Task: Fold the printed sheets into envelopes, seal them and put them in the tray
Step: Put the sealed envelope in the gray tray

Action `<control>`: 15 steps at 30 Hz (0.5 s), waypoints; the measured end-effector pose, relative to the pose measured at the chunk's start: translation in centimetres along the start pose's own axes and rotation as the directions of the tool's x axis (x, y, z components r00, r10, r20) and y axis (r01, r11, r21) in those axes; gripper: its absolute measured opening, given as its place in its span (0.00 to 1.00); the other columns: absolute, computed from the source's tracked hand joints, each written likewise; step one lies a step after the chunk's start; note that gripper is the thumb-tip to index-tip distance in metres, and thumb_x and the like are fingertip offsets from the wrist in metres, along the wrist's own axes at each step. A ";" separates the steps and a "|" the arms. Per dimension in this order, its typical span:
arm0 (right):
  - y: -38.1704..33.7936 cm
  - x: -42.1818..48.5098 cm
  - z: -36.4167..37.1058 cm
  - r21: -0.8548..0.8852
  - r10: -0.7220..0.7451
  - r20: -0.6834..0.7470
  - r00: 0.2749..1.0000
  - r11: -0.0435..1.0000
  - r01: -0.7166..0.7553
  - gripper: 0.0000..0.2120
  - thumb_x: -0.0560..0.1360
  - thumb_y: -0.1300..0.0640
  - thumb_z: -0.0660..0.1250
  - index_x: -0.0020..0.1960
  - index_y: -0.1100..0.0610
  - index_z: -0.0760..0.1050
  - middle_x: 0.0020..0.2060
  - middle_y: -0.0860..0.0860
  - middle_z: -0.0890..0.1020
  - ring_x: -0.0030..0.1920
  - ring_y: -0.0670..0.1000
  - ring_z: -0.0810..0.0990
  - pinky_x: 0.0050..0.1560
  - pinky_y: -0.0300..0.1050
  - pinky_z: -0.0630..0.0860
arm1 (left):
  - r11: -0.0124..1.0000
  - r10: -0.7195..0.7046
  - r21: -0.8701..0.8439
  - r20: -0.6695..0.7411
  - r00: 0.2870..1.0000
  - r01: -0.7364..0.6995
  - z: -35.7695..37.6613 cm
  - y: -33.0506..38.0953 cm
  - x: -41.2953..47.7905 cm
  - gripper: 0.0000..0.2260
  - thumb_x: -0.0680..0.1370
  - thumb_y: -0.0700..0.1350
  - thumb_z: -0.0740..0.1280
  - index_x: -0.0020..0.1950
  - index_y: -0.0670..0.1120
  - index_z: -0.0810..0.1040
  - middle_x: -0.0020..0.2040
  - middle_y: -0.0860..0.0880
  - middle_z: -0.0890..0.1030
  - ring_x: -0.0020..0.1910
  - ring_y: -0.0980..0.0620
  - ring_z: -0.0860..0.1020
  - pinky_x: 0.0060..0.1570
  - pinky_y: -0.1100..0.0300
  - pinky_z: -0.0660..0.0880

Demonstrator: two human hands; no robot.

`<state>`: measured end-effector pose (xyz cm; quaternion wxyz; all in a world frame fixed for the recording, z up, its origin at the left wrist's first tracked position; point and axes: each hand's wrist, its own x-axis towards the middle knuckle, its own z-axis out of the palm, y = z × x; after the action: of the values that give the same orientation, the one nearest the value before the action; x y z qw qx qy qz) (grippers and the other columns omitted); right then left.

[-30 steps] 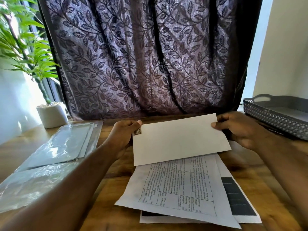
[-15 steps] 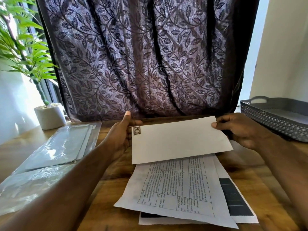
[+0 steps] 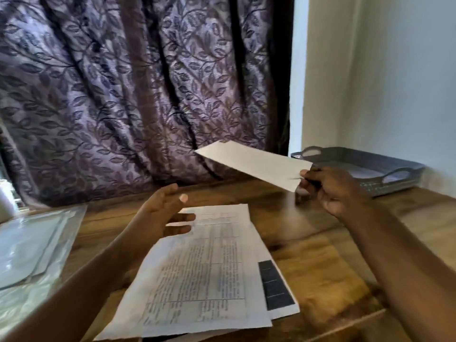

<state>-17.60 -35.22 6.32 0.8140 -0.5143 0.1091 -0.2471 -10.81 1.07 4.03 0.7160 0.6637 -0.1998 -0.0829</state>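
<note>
My right hand (image 3: 328, 187) pinches the right end of a white envelope (image 3: 254, 164) and holds it in the air, tilted, above the back of the wooden table. The grey perforated tray (image 3: 385, 166) stands just right of it, against the wall, with pale paper inside. My left hand (image 3: 165, 215) hovers over the table with its fingers spread and holds nothing. Under it lies a loose pile of printed sheets (image 3: 204, 275), the top one showing a table of text.
Clear plastic sleeves (image 3: 32, 245) lie on the left of the table. A dark leaf-patterned curtain (image 3: 138, 95) hangs behind the table. A white wall closes the right side. The table's near right edge (image 3: 345, 322) shows at the bottom.
My left hand has let go of the envelope and dropped toward the sheets. My right hand has carried the envelope up and right, toward the tray. The view has swung right.
</note>
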 end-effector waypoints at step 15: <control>-8.8 6.6 -13.0 -0.730 -0.398 -0.336 0.854 0.683 0.031 0.17 0.76 0.42 0.71 0.52 0.56 0.81 0.35 0.47 0.85 0.45 0.46 0.86 0.45 0.36 0.75 | 0.638 0.044 0.721 0.316 0.948 -0.271 9.2 -0.5 0.2 0.17 0.73 0.63 0.68 0.61 0.67 0.74 0.59 0.66 0.81 0.56 0.65 0.80 0.56 0.60 0.80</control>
<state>-20.16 -51.84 8.88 0.4687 -0.7173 0.3249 -0.4003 -14.22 -7.46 3.96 0.3442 0.8632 -0.3689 -0.0181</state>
